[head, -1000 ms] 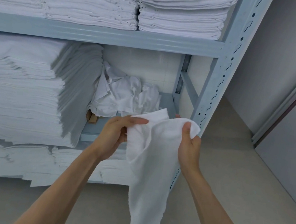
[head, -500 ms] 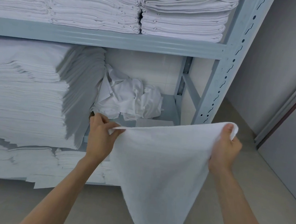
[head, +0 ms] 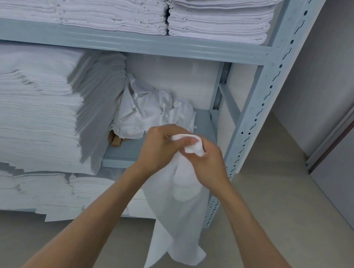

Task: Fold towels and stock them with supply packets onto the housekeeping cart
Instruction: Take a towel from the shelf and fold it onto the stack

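Both hands, left hand (head: 158, 147) and right hand (head: 209, 164), grip one soft white cloth towel (head: 174, 212) at its top (corners together). Folding is underway; next, I think, smooth it flat.

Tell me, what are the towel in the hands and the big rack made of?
The white towel looks like soft cloth, probably cotton: it droops and bunches where the left hand and right hand grip it. The shelving rack looks like grey-blue painted metal: hard, smooth, with punched slots in its post.
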Available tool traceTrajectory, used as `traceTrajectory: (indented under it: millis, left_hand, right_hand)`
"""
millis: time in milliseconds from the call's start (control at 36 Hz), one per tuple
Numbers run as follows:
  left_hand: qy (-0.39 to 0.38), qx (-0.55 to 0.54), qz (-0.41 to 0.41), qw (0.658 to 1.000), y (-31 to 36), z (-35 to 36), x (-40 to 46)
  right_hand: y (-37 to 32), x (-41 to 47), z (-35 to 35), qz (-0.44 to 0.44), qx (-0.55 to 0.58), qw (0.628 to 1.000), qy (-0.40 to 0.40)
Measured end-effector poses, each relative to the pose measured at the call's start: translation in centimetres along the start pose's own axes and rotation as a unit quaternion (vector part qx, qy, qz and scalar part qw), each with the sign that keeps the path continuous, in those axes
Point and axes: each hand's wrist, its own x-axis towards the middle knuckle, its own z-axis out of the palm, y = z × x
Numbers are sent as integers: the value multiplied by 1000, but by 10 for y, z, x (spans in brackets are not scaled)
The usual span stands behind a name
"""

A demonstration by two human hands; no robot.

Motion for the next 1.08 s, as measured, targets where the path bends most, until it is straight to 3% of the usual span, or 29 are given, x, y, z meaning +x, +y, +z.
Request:
traceTrajectory:
  millis: [83, 194, 333, 472, 583, 750, 833, 944, 1083]
  left_hand:
    - [-4, -68, -57, 996, -17, -15, -9]
    - [-145, -123, -191, 963, -58, -12, -47]
    - [-200, -77, -270, 939, -94, 24, -87]
    - [-86, -90, -296, 947, -105, 45, -98]
    - [-53, -95, -274, 956, -99, 37, -89]
    - [-15, -141, -266, 953, -82, 26, -63]
    - [26, -216, -301, 928, -71, 24, -48]
    - [72, -343, -361, 864, -63, 19, -36]
    - [78, -345, -394, 848, -63, 24, -34]
  right_hand:
    - [-5, 8, -5, 14, 10, 1000, 24]
    - [-26, 25, -14, 73, 127, 988, 53]
    - [-59, 47, -14, 125, 284, 949, 62]
    - [-74, 63, -12, 141, 347, 926, 43]
    - [-61, 69, -20, 147, 361, 920, 28]
    - [2, 39, -16, 181, 191, 964, -19]
    - [39, 11, -7, 246, 194, 950, -15]
    - [74, -28, 6, 301, 208, 930, -43]
    - [82, -52, 11, 236, 251, 937, -56]
